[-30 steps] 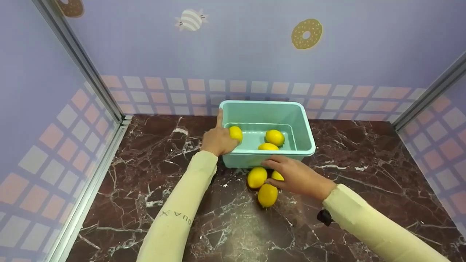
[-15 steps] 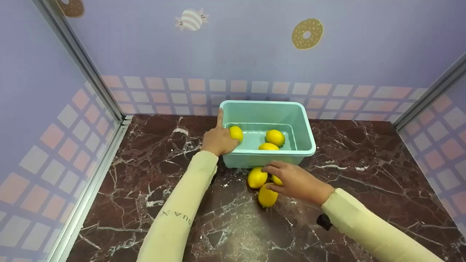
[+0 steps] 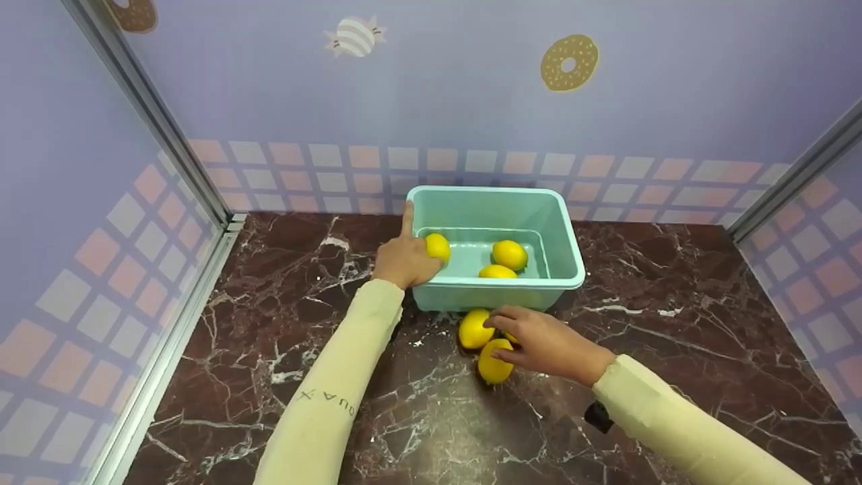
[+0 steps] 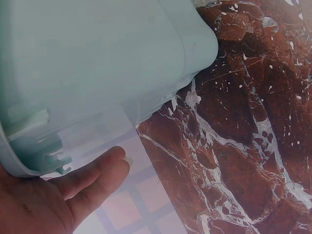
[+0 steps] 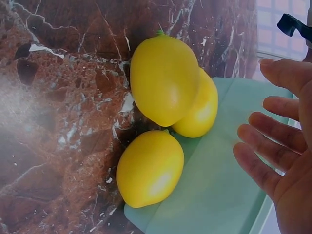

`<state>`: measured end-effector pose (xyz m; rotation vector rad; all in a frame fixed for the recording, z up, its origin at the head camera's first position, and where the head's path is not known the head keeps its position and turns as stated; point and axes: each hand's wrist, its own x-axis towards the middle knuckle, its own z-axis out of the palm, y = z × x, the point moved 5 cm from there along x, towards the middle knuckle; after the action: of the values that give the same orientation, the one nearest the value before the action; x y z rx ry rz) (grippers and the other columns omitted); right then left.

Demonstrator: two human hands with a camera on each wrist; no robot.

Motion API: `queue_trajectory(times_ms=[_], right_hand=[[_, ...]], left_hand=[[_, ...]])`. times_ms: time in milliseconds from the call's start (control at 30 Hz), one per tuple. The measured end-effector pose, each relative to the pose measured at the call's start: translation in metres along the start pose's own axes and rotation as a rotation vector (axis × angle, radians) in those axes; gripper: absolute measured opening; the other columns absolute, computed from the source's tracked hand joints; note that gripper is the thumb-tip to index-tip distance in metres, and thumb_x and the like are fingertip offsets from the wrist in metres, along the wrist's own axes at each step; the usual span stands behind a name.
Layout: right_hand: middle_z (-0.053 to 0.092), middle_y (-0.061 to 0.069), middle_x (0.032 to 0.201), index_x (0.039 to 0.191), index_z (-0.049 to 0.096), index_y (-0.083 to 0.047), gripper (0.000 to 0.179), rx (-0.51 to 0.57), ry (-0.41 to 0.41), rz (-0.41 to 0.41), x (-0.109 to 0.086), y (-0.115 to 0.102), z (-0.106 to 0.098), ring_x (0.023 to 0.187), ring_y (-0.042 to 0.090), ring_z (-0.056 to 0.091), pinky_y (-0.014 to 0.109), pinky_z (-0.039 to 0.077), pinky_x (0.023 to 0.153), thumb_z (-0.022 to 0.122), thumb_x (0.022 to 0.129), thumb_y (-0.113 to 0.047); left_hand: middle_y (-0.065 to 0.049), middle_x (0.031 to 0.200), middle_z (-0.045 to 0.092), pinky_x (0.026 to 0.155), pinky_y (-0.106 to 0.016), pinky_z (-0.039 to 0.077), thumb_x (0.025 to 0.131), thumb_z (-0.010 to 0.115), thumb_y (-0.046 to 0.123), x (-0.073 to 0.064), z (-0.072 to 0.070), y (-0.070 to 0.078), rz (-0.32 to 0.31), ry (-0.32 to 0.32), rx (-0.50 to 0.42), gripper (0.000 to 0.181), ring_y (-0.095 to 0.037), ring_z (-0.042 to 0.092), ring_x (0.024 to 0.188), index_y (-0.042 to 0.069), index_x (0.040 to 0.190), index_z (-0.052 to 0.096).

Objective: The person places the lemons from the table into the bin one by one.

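My left hand (image 3: 406, 263) grips the left rim of a pale green plastic box (image 3: 495, 296), index finger stretched along the edge. In the left wrist view, two fingers (image 4: 100, 178) reach out straight beneath the rim, on the box's outer side. Just in front of the box, a lemon (image 3: 474, 330), another lemon (image 3: 494, 364) and a third lemon (image 3: 515, 333) lie together on the counter. Over them hovers my right hand (image 3: 542, 340), partly covering the third. The right wrist view shows its fingers spread apart, with nothing between them.
Inside the box lie a lemon (image 3: 438, 247) at the left, partly behind my hand, and two more, a lemon (image 3: 510, 254) and a lemon (image 3: 497, 271), at the right. A patterned wall (image 3: 471, 101) stands behind the dark marbled counter (image 3: 283, 323).
My right hand has come slightly down and away from the box's front, now covering more of the third lemon. The left hand and the box stay where they were.
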<state>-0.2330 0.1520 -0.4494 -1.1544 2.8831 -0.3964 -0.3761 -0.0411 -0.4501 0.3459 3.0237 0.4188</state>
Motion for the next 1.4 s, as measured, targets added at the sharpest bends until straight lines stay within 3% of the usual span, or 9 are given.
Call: queue_trajectory(times_ms=[300, 600, 800, 1067, 1400], right_hand=[[0.063, 0.004, 0.119, 0.12, 0.066, -0.01, 0.039, 0.007, -0.022, 0.004, -0.001, -0.001, 0.009, 0.103, 0.02, 0.063, 0.037, 0.053, 0.089, 0.069, 0.088, -0.031], [0.062, 0.005, 0.122, 0.121, 0.065, -0.011, 0.042, 0.008, -0.042, 0.011, -0.003, 0.0, 0.019, 0.107, 0.022, 0.062, 0.038, 0.052, 0.092, 0.07, 0.086, -0.033], [0.062, 0.007, 0.121, 0.119, 0.065, -0.01, 0.042, -0.003, -0.053, 0.004, -0.004, -0.001, 0.024, 0.106, 0.023, 0.061, 0.038, 0.052, 0.091, 0.073, 0.084, -0.031], [0.062, 0.008, 0.12, 0.118, 0.065, -0.008, 0.042, 0.014, -0.064, 0.002, -0.005, -0.001, 0.031, 0.106, 0.022, 0.061, 0.037, 0.052, 0.092, 0.074, 0.082, -0.028], [0.063, 0.009, 0.118, 0.117, 0.066, -0.007, 0.042, 0.007, -0.04, -0.014, -0.006, 0.0, 0.038, 0.102, 0.021, 0.062, 0.035, 0.054, 0.087, 0.076, 0.08, -0.024]], left_hand=[[-0.007, 0.164, -0.01, 0.064, -0.046, 0.052, 0.084, 0.05, 0.044, 0.0, -0.001, 0.0, 0.004, 0.004, 0.001, 0.052, -0.027, 0.061, 0.068, 0.005, 0.111, 0.071], [-0.005, 0.165, -0.009, 0.06, -0.043, 0.048, 0.08, 0.051, 0.044, 0.002, 0.001, -0.001, -0.01, 0.008, -0.029, 0.05, -0.025, 0.059, 0.063, 0.007, 0.104, 0.074], [-0.006, 0.165, -0.009, 0.058, -0.042, 0.047, 0.082, 0.051, 0.044, 0.002, 0.001, -0.001, -0.008, 0.008, -0.026, 0.05, -0.025, 0.059, 0.063, 0.006, 0.107, 0.073], [-0.006, 0.165, -0.008, 0.068, -0.047, 0.052, 0.082, 0.051, 0.043, 0.0, -0.001, 0.0, -0.002, 0.015, -0.028, 0.053, -0.027, 0.062, 0.07, 0.005, 0.112, 0.071], [-0.005, 0.165, -0.009, 0.066, -0.045, 0.051, 0.082, 0.051, 0.043, -0.001, -0.002, 0.0, -0.007, 0.01, -0.03, 0.052, -0.027, 0.061, 0.069, 0.005, 0.112, 0.071]])
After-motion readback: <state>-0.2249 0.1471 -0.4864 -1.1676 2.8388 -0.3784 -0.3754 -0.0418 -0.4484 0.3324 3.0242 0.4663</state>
